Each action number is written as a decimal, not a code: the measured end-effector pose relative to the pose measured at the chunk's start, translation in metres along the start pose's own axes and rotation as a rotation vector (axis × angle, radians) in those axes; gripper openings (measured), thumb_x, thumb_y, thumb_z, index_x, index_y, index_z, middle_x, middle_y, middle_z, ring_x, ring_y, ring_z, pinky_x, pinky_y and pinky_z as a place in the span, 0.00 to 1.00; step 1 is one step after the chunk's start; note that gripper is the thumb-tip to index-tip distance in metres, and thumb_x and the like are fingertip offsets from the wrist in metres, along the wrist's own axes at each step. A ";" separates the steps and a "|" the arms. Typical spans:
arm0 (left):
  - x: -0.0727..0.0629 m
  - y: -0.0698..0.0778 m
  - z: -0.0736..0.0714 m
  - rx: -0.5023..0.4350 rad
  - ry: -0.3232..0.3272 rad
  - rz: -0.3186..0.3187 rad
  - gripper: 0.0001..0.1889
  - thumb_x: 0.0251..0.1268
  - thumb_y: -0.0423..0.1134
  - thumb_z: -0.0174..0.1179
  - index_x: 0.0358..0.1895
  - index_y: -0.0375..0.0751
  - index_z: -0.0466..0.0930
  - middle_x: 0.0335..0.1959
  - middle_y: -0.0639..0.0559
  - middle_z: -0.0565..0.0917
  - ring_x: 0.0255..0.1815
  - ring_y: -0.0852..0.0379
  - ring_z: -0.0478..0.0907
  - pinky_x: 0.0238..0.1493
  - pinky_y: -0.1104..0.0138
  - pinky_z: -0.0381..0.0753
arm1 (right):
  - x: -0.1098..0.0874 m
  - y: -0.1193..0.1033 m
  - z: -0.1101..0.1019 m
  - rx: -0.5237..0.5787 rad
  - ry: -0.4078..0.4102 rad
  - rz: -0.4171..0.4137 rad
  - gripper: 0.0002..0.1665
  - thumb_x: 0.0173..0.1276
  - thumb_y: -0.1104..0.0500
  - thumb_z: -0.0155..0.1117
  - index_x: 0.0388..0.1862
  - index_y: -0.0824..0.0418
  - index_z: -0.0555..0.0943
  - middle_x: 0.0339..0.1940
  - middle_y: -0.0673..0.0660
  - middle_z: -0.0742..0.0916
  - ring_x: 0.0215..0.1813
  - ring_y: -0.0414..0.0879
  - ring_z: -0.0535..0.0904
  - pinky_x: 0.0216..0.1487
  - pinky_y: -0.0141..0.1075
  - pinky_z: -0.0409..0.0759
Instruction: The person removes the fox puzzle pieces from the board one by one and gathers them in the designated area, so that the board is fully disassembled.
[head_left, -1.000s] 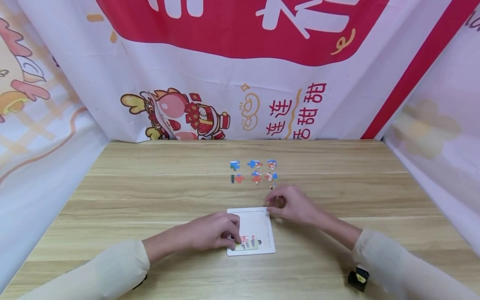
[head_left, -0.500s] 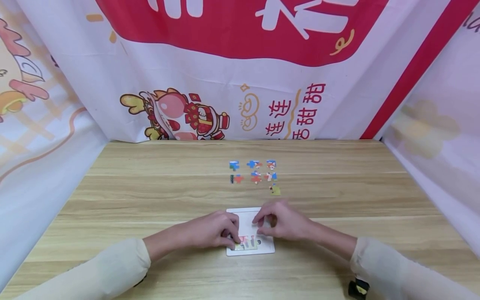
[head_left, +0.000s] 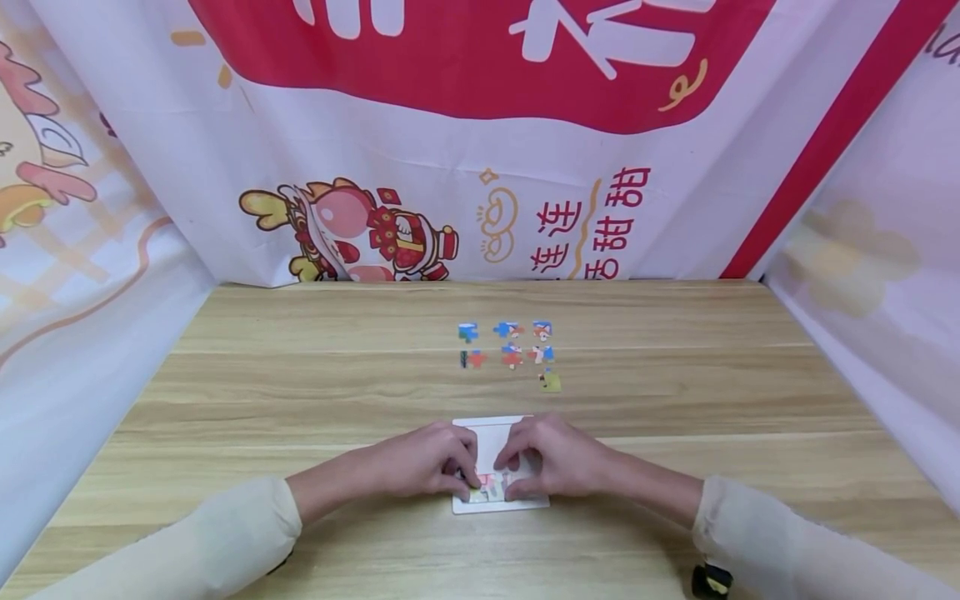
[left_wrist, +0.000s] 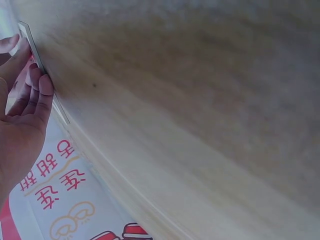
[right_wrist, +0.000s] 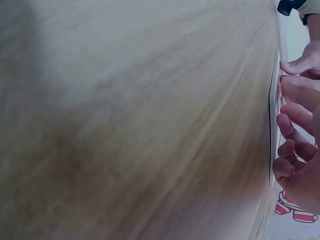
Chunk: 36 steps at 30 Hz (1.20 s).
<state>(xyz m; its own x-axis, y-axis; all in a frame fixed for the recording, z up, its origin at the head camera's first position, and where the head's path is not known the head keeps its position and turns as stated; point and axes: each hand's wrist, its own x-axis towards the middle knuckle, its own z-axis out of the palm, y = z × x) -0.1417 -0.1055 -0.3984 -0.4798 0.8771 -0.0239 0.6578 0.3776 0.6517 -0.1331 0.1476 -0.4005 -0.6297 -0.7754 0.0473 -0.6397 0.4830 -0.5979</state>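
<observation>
A white puzzle tray [head_left: 492,433] lies on the table with joined jigsaw pieces [head_left: 492,487] along its near left side. My left hand [head_left: 429,460] holds the left end of these pieces, thumb and fingertips curled on them. The right hand [head_left: 557,457] reaches over the tray's right side, thumb and index finger at the near and far edges of the right-end piece, which they partly hide. In the left wrist view, the left hand [left_wrist: 27,107] is at the tray's thin edge [left_wrist: 34,47]. The right hand [right_wrist: 300,150] shows beside the tray edge [right_wrist: 273,110] in the right wrist view.
Beyond the tray, several loose jigsaw pieces [head_left: 512,356] lie apart in rough rows on the wooden table [head_left: 315,375]. The nearest is a yellow-green piece [head_left: 551,382]. A printed cloth [head_left: 450,150] hangs behind the table. A black device [head_left: 711,581] sits at the right sleeve.
My right hand has come from beyond the tray's far right corner toward me and left, down to the right end of the joined pieces. The left hand has stayed in place.
</observation>
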 end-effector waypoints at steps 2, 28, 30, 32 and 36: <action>0.000 0.000 0.000 -0.006 0.002 0.001 0.05 0.62 0.35 0.74 0.39 0.40 0.93 0.33 0.62 0.79 0.30 0.74 0.71 0.35 0.76 0.78 | 0.000 0.000 0.001 -0.005 -0.001 -0.019 0.14 0.57 0.54 0.84 0.42 0.55 0.92 0.32 0.41 0.84 0.38 0.36 0.75 0.40 0.27 0.71; 0.001 -0.006 0.003 -0.096 0.083 -0.015 0.05 0.56 0.33 0.77 0.34 0.39 0.91 0.29 0.59 0.83 0.27 0.73 0.72 0.30 0.74 0.77 | 0.000 0.003 0.006 0.025 0.038 -0.060 0.13 0.55 0.55 0.85 0.38 0.55 0.91 0.32 0.43 0.84 0.37 0.35 0.77 0.41 0.27 0.72; 0.002 -0.006 0.003 -0.104 0.085 -0.020 0.05 0.56 0.32 0.78 0.34 0.39 0.91 0.29 0.58 0.83 0.27 0.73 0.72 0.30 0.75 0.77 | 0.000 0.002 0.006 0.041 0.038 -0.046 0.13 0.55 0.56 0.85 0.38 0.55 0.91 0.31 0.43 0.84 0.36 0.35 0.76 0.40 0.27 0.72; 0.002 -0.006 0.003 -0.107 0.085 -0.020 0.05 0.55 0.32 0.78 0.34 0.39 0.91 0.28 0.58 0.83 0.26 0.74 0.72 0.30 0.75 0.77 | 0.000 0.001 0.006 0.058 0.035 -0.021 0.13 0.54 0.57 0.85 0.37 0.55 0.90 0.30 0.43 0.83 0.35 0.36 0.75 0.38 0.26 0.72; 0.003 -0.006 0.002 -0.108 0.083 -0.018 0.05 0.55 0.31 0.78 0.34 0.38 0.91 0.29 0.58 0.84 0.26 0.75 0.71 0.29 0.75 0.78 | 0.000 -0.002 0.005 0.084 0.021 0.045 0.13 0.54 0.57 0.86 0.37 0.54 0.89 0.30 0.42 0.83 0.35 0.37 0.74 0.38 0.27 0.71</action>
<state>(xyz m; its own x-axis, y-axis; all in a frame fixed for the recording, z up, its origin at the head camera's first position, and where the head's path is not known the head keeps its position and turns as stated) -0.1458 -0.1046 -0.4039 -0.5403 0.8412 0.0233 0.5844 0.3551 0.7297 -0.1298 0.1446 -0.4037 -0.6663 -0.7448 0.0354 -0.5721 0.4803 -0.6648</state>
